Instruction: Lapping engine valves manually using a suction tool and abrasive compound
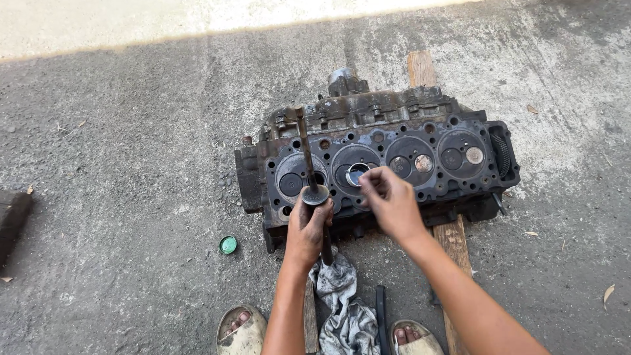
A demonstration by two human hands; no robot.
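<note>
Left hand [309,227] grips a slim, stiff steel engine valve [310,172] by its stem; right hand [392,202] pinches at the heavy, greasy grey cylinder head [384,154], likely slippery

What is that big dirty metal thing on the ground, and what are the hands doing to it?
The picture comes from a camera on the person's head, looking down. The big thing is an engine cylinder head, resting on wooden planks on the concrete ground. The round hollows hold valves. The left hand holds a rod-shaped tool tipped with a valve. The right hand has its fingers at the second hollow. Below lie a grey rag and a small green cap. The feet wear sandals.
</note>
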